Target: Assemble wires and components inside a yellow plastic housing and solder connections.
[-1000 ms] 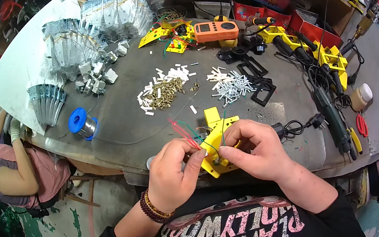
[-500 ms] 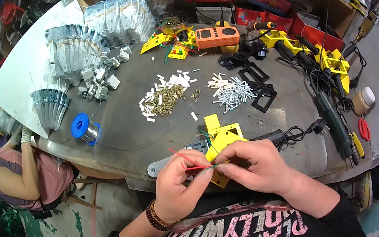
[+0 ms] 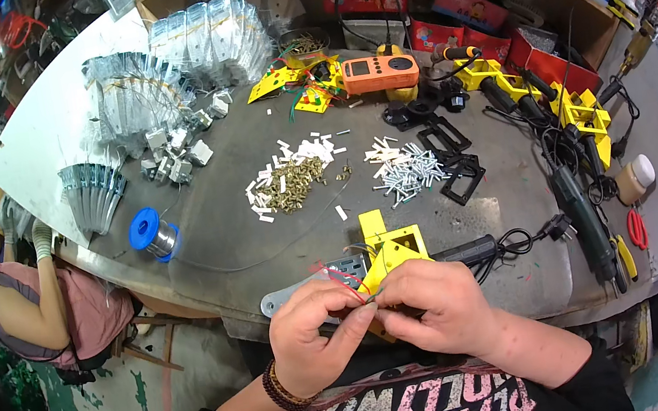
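My left hand [image 3: 319, 327] pinches a red wire [image 3: 342, 277] between thumb and forefinger. Close against it, my right hand [image 3: 438, 305] is closed on a green wire [image 3: 376, 292]. The two wires come together at my fingertips, where the fingers hide their ends. Just beyond my hands stands a yellow plastic housing [image 3: 392, 252], partly covered by them. A grey metal plate with slots [image 3: 346, 266] lies to its left, and a black handle with a cord [image 3: 465, 252] to its right.
White sleeves and brass parts [image 3: 288, 184] lie in a pile mid-table, beside screws [image 3: 408, 171]. A solder spool [image 3: 151, 231] stands left, an orange multimeter [image 3: 380, 73] at the back. Rightward are a dark power tool [image 3: 577, 205] and a jar [image 3: 633, 176]. Another person [image 3: 44, 311] sits left.
The red wire now rises in a bent loop above my left fingers instead of lying across toward the right hand. Both hands stay together in nearly the same place; the view has shifted slightly.
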A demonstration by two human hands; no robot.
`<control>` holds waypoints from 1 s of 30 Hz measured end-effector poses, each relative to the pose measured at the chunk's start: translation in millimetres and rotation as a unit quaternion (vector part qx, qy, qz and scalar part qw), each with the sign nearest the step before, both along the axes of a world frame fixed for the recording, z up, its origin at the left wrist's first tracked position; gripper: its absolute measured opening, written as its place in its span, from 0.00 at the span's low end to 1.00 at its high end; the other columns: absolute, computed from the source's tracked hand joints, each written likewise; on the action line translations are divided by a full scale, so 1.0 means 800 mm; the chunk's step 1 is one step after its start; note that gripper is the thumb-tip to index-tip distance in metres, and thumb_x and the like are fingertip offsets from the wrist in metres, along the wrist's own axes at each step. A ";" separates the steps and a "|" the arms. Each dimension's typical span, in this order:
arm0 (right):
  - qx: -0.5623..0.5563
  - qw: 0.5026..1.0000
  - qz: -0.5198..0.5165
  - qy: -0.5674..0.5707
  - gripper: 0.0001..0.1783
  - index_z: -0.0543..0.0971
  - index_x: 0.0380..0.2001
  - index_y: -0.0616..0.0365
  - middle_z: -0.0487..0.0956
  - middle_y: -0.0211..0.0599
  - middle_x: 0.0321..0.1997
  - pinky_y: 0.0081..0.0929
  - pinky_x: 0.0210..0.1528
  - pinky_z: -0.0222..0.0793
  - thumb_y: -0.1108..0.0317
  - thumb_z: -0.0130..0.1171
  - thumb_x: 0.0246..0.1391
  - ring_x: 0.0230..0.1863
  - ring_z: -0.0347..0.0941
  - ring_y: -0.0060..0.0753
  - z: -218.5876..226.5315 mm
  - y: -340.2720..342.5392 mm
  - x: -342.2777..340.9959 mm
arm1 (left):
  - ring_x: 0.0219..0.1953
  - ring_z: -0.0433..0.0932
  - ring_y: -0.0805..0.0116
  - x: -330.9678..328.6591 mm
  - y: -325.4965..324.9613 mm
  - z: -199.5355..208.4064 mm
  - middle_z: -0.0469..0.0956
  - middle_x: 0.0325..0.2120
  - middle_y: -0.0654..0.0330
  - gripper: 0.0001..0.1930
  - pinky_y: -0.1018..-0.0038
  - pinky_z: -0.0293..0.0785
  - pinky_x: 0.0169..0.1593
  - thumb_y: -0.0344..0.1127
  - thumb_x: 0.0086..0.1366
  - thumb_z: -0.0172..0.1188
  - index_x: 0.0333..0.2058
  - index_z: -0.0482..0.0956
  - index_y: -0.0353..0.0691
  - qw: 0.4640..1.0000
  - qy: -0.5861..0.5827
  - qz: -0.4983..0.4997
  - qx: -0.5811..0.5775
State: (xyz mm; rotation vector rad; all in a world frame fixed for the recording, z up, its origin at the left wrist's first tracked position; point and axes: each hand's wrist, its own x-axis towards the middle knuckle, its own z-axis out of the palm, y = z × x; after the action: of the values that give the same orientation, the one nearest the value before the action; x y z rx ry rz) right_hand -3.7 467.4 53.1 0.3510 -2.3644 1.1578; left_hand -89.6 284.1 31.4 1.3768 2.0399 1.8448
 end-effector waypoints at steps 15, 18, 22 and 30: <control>-0.105 0.945 0.198 -0.236 0.10 0.80 0.35 0.59 0.81 0.34 0.38 0.25 0.38 0.71 0.64 0.65 0.57 0.39 0.77 0.27 0.053 0.022 -0.036 | 0.33 0.81 0.60 0.001 -0.016 0.018 0.80 0.30 0.58 0.11 0.68 0.78 0.40 0.21 0.51 0.70 0.33 0.79 0.36 0.992 0.121 -0.007 -0.023; -0.112 0.945 0.195 -0.237 0.11 0.77 0.34 0.59 0.78 0.36 0.33 0.29 0.36 0.71 0.62 0.64 0.57 0.35 0.77 0.32 0.053 0.018 -0.039 | 0.34 0.81 0.60 0.000 -0.018 0.020 0.80 0.30 0.57 0.12 0.68 0.78 0.40 0.21 0.50 0.70 0.33 0.79 0.36 0.991 0.133 -0.012 -0.024; 0.014 0.995 0.039 -0.088 0.09 0.74 0.30 0.58 0.76 0.40 0.31 0.38 0.34 0.73 0.64 0.61 0.55 0.32 0.77 0.44 0.033 0.018 -0.045 | 0.36 0.78 0.60 -0.008 -0.028 0.016 0.79 0.32 0.55 0.11 0.67 0.74 0.43 0.21 0.51 0.68 0.33 0.79 0.36 0.998 0.025 -0.043 0.041; 0.268 0.963 -0.003 -0.020 0.09 0.83 0.27 0.56 0.79 0.34 0.46 0.39 0.55 0.66 0.62 0.66 0.49 0.53 0.72 0.41 0.035 0.057 -0.020 | 0.35 0.74 0.62 -0.068 -0.042 0.025 0.73 0.39 0.54 0.04 0.65 0.76 0.52 0.32 0.74 0.49 0.40 0.66 0.39 0.907 -0.280 0.109 0.294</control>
State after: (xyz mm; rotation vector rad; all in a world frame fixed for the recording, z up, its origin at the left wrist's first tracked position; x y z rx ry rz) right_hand -20.1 513.0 81.0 0.4997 -2.6852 0.5022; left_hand -143.8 250.3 51.7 0.5453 1.4432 2.6950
